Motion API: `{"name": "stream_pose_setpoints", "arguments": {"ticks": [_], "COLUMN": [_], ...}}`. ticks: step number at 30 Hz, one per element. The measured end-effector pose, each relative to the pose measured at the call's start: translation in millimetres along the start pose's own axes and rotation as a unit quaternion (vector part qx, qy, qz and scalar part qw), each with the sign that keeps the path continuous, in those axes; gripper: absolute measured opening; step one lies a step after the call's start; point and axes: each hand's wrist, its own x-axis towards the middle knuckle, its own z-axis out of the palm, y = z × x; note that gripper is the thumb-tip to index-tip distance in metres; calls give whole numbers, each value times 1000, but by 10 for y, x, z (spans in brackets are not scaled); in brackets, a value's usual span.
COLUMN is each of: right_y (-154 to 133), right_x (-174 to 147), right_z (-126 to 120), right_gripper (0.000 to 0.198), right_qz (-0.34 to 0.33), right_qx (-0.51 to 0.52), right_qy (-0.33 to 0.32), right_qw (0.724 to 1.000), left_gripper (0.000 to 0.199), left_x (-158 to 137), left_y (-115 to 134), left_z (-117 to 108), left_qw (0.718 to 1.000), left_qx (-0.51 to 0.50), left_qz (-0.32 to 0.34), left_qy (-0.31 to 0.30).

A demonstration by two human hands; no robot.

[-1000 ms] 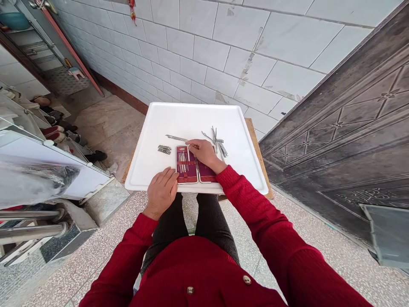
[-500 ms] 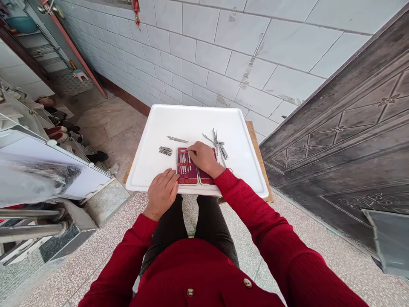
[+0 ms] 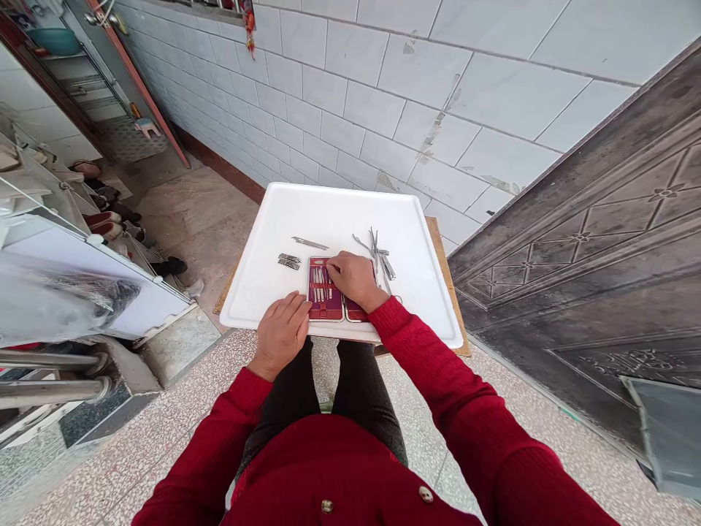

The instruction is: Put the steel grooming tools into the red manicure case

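The case (image 3: 334,307) lies beneath the curled right hand (image 3: 352,277) (what that grips, I cannot tell). The flattened left hand (image 3: 281,330) just touches the case's near left edge.

"What's the wall (image 3: 377,106) made of?"

"Pale tiles (image 3: 307,124) in staggered rows, scuffed in places, with a reddish-brown skirting (image 3: 219,164) along the foot."

"And on the right?"

"A dark panel (image 3: 607,285), embossed with flowers and lattice lines."

"Underfoot?"

"Speckled terrazzo (image 3: 213,365) up close; brownish slabs (image 3: 178,212) further off, with shoes (image 3: 106,225) gathered at the left."

"Anything beyond those?"

"A reddish door frame (image 3: 141,82), then a blue-green basin (image 3: 55,42) further back."

"Furniture and light?"

"A wooden bench (image 3: 437,239) near the tiles, and soft, even light."
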Motion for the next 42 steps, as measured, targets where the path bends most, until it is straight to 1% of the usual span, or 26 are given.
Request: {"name": "stream_pose_setpoints", "arguments": {"ticks": [2, 5, 8, 11, 13, 16, 18, 21, 24, 29, 32, 35, 39, 42], "right_y": [13, 48, 69, 53, 26, -23, -57, -104, -146, -199, -222, -250, -303, -333], "right_x": [-3, -6, 5, 68, 157, 355, 504, 698, 819, 891, 903, 912, 909, 885], "right_z": [16, 54, 67, 13, -50, -129, -136, -76, 12, 74, 65, 41, -5, -25], "right_gripper": [34, 31, 30, 29, 27, 24, 25, 29, 31, 34, 27, 22, 29, 29], "right_qz": [-10, -19, -6, 15, 16, 4, 1, -2, -7, -7, -14, -38, -82, -102], "right_qx": [5, 37, 70, 75, 67, 32, -4, -60, -101, -128, -132, -158, -218, -241], "right_qy": [6, 19, 30, 36, 26, -6, -27, -48, -58, -81, -88, -95, -116, -125], "right_qw": [1000, 999, 997, 996, 997, 999, 1000, 997, 993, 988, 987, 982, 966, 957], "left_gripper": [34, 34, 37, 37, 36, 34, 33, 31, 30, 30, 29, 30, 28, 29], "left_x": [-2, -11, -22, -26, -25, -19, -17, -16, -17, -22, -24, -22, -18, -18], "left_y": [3, -2, -8, -6, 1, 10, 13, 16, 19, 17, 14, 16, 21, 20], "left_z": [1, 8, 17, 19, 16, 6, 0, 0, 6, 11, 13, 12, 4, 3], "left_qw": [1000, 1000, 1000, 1000, 1000, 1000, 1000, 1000, 1000, 1000, 1000, 1000, 999, 999], "left_qx": [3, -1, -6, -4, -2, 1, 2, 7, 12, 18, 18, 15, 24, 23], "left_qz": [4, 4, -1, -1, -1, -1, 0, 4, 6, 11, 15, 16, 24, 21], "left_qy": [5, 4, -8, -13, -12, -9, -9, -2, 3, 6, 12, 14, 23, 27]}}
